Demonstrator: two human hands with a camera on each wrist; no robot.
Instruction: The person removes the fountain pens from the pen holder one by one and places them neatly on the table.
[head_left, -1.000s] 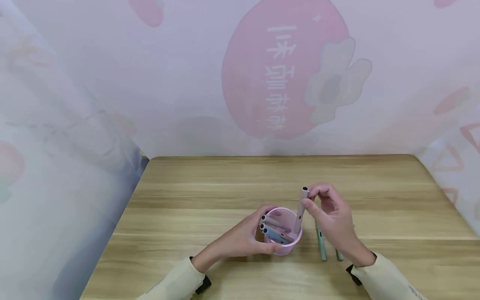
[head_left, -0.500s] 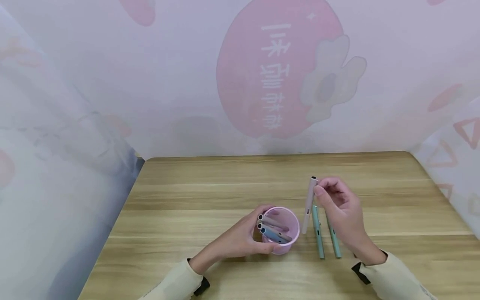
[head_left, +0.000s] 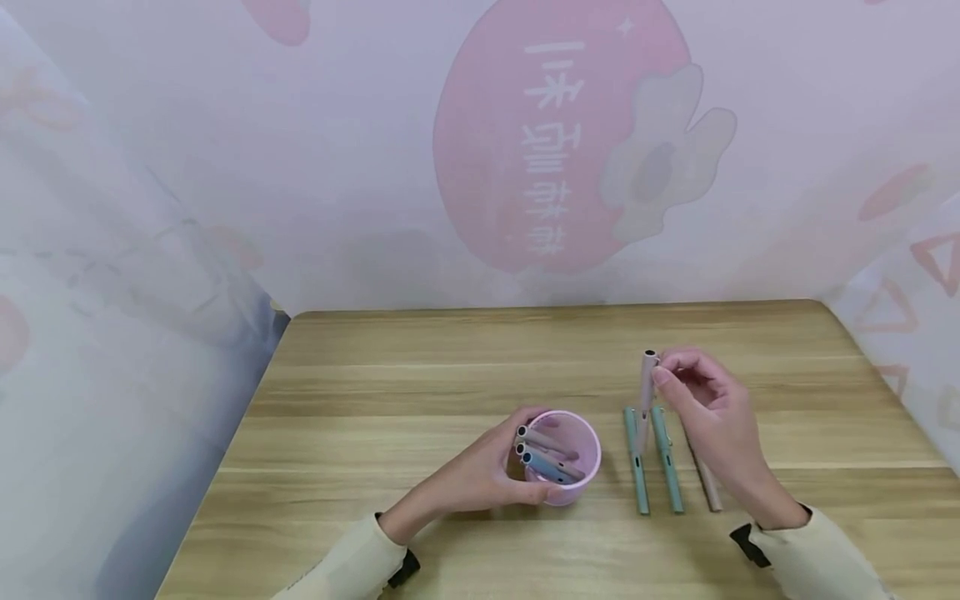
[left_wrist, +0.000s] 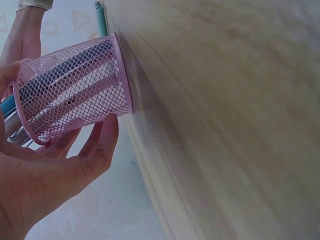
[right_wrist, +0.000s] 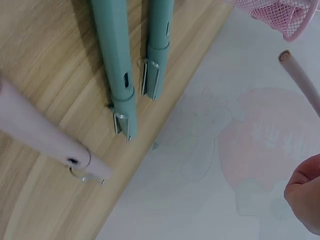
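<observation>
My right hand [head_left: 712, 412] pinches the pale pink pen [head_left: 645, 400] by its top, almost upright, above two green pens [head_left: 651, 458] below the fingertips. Left hand [head_left: 487, 475] grips the pink mesh pen cup [head_left: 573, 454]. I judge: laying step; next, lower it beside them

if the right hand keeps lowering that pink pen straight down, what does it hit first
Probably the two green pens lying side by side on the table: the pink pen pinched by the right hand hangs over them, though depth is unclear.
</observation>
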